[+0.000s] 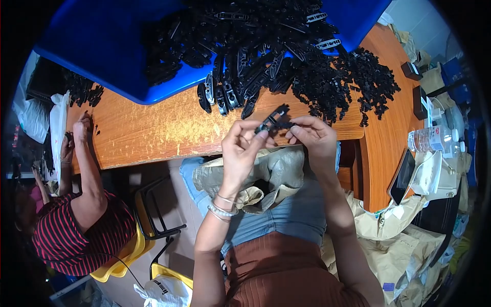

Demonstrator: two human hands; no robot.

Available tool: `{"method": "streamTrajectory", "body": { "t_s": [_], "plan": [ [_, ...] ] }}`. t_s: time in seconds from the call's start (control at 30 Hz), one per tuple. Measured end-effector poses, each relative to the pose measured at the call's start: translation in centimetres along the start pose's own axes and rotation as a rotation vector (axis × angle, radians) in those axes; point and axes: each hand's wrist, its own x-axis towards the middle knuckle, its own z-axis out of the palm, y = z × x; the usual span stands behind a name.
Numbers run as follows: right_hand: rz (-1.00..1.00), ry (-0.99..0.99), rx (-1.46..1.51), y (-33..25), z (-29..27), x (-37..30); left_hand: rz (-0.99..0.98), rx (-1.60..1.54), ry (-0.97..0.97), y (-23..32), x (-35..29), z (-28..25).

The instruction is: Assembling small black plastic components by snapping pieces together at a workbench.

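Note:
Above my lap, just off the table's near edge, my left hand (pixel 244 148) is closed on a long black plastic part (pixel 272 118) with openings along its frame. The part is tilted, its far end up and to the right. My right hand (pixel 314 137) pinches a small black piece (pixel 286 126) against the part's right side; the fingers partly hide it. Beyond my hands, several long black parts (pixel 225 94) lie at the front of a big heap. To its right spreads a pile of small black pieces (pixel 327 87).
A blue bin (pixel 153 94) lies tipped toward me on the wooden table (pixel 148 133). At right are a phone (pixel 402 176), a plastic bottle (pixel 427 139) and paper bags (pixel 394 250). A person in a striped shirt (pixel 84 235) works at left. A grey sack (pixel 279 169) covers my lap.

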Motion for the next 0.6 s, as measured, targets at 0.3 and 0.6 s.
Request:
{"method": "streamTrajectory", "body": {
  "t_s": [0.3, 0.6],
  "plan": [
    [-0.304, 0.002, -0.434, -0.9, 1.6, -1.6, 0.013, 0.132, -0.003, 0.6, -1.5, 0.8],
    [-0.587, 0.078, -0.853, -1.3, 1.3, -1.6, -0.085, 0.061, -0.117, 1.4, -2.0, 0.5]
  ]
}}
